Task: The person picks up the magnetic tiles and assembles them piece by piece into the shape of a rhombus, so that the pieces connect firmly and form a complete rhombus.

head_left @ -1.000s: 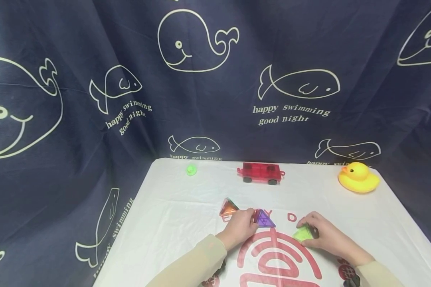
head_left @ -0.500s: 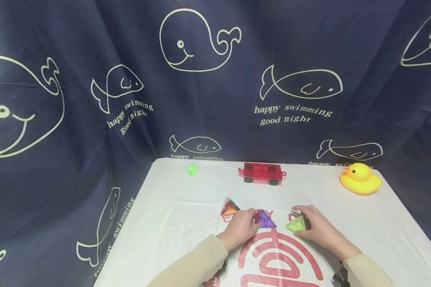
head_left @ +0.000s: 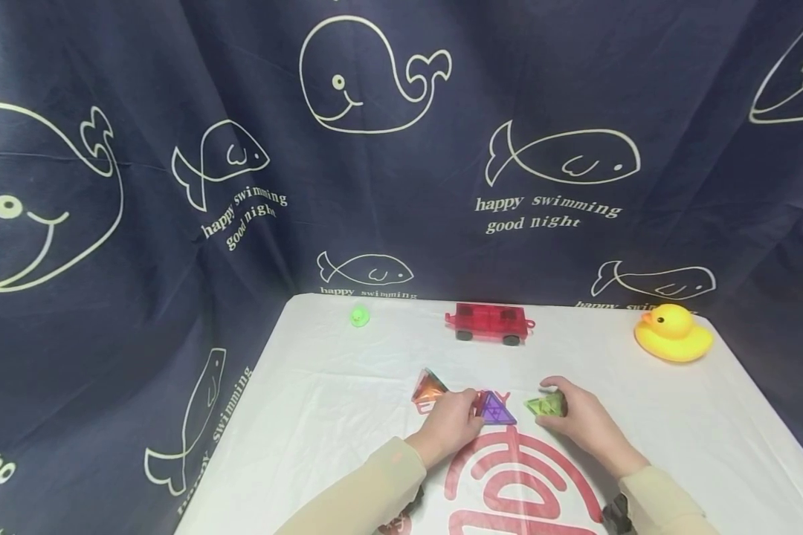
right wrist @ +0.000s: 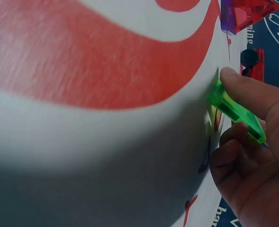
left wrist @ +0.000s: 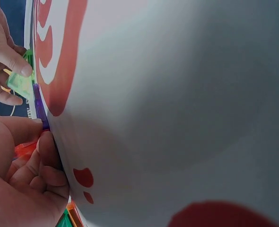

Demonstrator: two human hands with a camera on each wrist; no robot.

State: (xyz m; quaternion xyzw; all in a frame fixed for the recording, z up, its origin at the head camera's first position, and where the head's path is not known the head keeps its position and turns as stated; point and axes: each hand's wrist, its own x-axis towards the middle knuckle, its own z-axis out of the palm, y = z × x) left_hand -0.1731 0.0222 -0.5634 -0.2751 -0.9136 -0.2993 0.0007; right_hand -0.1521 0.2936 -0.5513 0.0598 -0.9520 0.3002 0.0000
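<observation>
My left hand [head_left: 447, 423] pinches a purple triangular magnetic tile [head_left: 497, 409] at its left edge. In the left wrist view, a red translucent tile [left wrist: 26, 149] shows behind the left fingers, partly hidden. Between the thumb and fingers of my right hand [head_left: 590, 422] is a green translucent triangular magnetic tile [head_left: 544, 405], tilted, close over the table in the right wrist view. A small gap separates the green tile from the purple one. Just beyond the left hand stands an orange and green tile piece [head_left: 428, 388], overlapped by the knuckles.
A red wheeled toy car base [head_left: 490, 321] sits near the table's far edge. A small green duck [head_left: 359, 316] is at the back left, and a large yellow duck [head_left: 673, 334] at the back right. Behind the white printed table [head_left: 348, 357] hangs a dark blue curtain [head_left: 401, 200].
My right hand has moved left and farther away from me, bringing the green tile nearer the purple one and turning it. The left hand stays in place on the purple tile.
</observation>
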